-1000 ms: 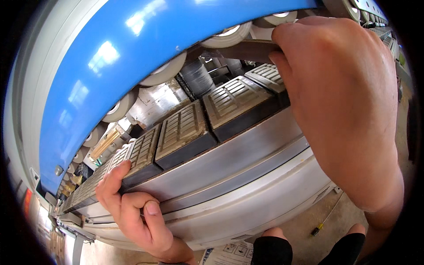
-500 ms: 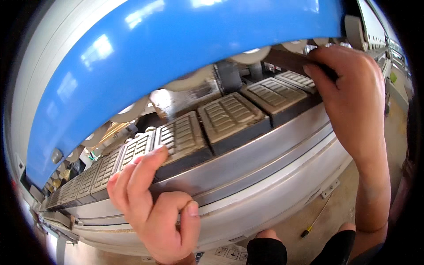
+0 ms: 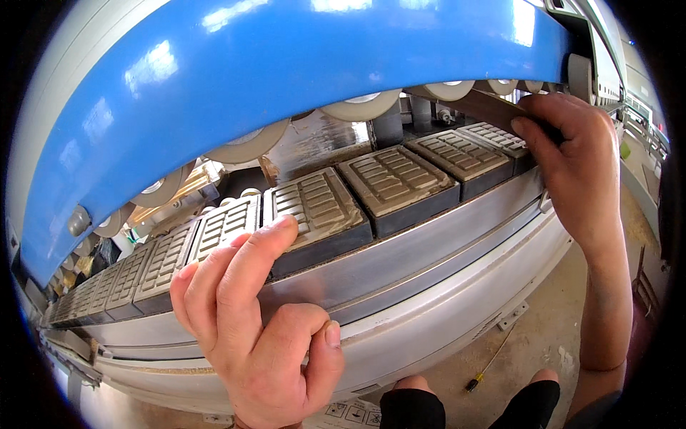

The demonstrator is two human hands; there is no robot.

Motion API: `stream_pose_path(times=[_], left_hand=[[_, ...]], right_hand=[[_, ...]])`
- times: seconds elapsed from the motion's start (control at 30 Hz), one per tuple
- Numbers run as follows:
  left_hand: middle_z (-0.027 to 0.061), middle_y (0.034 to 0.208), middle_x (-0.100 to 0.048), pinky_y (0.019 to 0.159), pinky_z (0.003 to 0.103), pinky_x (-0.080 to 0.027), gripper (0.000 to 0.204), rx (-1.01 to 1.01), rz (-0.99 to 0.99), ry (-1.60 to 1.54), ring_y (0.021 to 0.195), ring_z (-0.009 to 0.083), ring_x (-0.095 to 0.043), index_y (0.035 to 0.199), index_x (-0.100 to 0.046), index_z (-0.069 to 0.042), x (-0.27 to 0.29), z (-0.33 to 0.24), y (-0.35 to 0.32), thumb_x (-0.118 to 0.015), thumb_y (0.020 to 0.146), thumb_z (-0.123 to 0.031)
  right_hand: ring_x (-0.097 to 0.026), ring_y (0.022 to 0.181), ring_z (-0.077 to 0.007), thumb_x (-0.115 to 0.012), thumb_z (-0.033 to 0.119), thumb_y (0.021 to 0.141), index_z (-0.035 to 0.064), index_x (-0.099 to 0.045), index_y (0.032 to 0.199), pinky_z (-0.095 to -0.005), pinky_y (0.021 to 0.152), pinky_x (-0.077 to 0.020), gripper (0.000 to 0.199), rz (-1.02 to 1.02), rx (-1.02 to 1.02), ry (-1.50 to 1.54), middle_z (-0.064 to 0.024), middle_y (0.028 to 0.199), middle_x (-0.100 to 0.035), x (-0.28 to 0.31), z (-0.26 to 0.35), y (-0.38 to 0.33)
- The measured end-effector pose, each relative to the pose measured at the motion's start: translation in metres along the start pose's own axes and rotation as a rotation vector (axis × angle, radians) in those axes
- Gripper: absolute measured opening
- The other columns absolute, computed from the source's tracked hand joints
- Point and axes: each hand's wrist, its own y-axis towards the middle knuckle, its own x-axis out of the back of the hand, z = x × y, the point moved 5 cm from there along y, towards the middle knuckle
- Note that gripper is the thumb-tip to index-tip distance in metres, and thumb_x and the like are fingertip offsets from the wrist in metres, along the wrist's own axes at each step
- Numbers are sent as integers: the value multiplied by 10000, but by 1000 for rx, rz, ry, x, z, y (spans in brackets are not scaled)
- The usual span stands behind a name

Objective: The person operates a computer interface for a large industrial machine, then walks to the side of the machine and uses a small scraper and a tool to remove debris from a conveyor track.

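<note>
My left hand point(image 3: 261, 322) rests loose fingertips on a dusty grey ribbed rubber track pad point(image 3: 318, 214) at centre. At two o'clock, my right hand point(image 3: 572, 164) pinches a thin dark strip point(image 3: 475, 104) beneath cream rollers point(image 3: 361, 107), the glossy blue curved guard point(image 3: 286, 79) overhanging everything.

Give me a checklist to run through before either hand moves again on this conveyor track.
1. Left hand placed: fingertips rest on the front edge of a ribbed pad. Ok.
2. Right hand placed: fingers pinch a dark flat strip under the blue cover. Ok.
3. Fingers away from the cream rollers: left hand apart; right hand close beside them. Not ok.
4. Track stopped: cannot tell.
5. Floor below: a yellow-handled screwdriver lies near the knees. Not ok.
</note>
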Motion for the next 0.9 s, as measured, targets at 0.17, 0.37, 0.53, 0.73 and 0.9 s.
stream_pose_path(times=[0.17, 0.37, 0.53, 0.73, 0.9], left_hand=[[235, 1324, -603, 1124, 530, -227, 154, -18, 10, -44, 1255, 390, -476, 665, -544, -70, -2, 6, -1, -627, 681, -199], [230, 1319, -607, 1114, 534, -246, 167, -4, -6, -27, 1254, 390, -478, 659, -538, -70, -7, 1, 0, -626, 695, -207], [230, 1318, -606, 1110, 537, -251, 177, -2, 2, -22, 1252, 390, -479, 662, -535, -71, -4, 1, 1, -624, 712, -216], [224, 1329, -600, 1118, 539, -239, 195, 7, 13, -17, 1261, 389, -471, 663, -533, -74, -5, 1, 0, -618, 741, -230], [219, 1335, -598, 1131, 538, -218, 205, 15, 19, -3, 1270, 390, -467, 660, -533, -77, -4, -1, 1, -619, 747, -241]], right_hand=[[-649, 709, -311, -715, 18, 821, -61, -689, 932, -359, 682, -502, 140, 4, 53, -10, -186, 826, -672, 2, -3, 1], [-645, 707, -311, -711, 10, 815, -58, -682, 922, -361, 683, -502, 130, 6, 95, -22, -182, 820, -665, 2, -8, 1], [-644, 709, -317, -707, 8, 818, -59, -679, 914, -364, 685, -502, 121, 29, 107, -6, -185, 820, -661, 4, -6, 4], [-648, 722, -326, -711, 6, 809, -62, -678, 915, -365, 691, -506, 130, 77, 113, -32, -187, 824, -662, 5, -8, 5], [-651, 734, -373, -729, 65, 799, -19, -707, 868, -417, 694, -507, 111, 37, 115, -2, -187, 800, -665, 6, -8, 6]])
